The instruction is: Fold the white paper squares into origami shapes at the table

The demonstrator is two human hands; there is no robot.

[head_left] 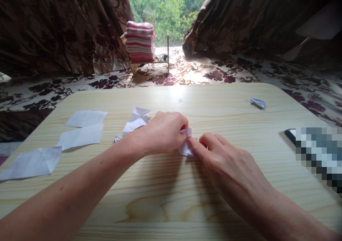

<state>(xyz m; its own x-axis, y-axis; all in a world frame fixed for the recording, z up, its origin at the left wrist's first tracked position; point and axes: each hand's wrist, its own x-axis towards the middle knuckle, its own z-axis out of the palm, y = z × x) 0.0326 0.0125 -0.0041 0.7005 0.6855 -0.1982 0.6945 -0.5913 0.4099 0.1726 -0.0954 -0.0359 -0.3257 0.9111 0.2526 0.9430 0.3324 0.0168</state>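
Between my two hands, on the wooden table, is a small piece of folded white paper point(187, 149). My left hand point(168, 132) is closed, pinching the paper's upper left part. The fingers of my right hand point(227, 153) are bent and press on its right side, hiding part of it. Just left of my left hand lies a creased paper point(137, 118), partly covered by that hand. A small folded bit of paper point(117, 139) shows beside my left wrist.
Loose paper sheets point(80, 136) lie on the table's left. A folded paper piece point(258, 103) sits at the back right, and a blurred-out dark-edged device point(290, 133) on the right. Beyond the table, striped cloths point(140, 43) are stacked on a small stand before a curtained window.
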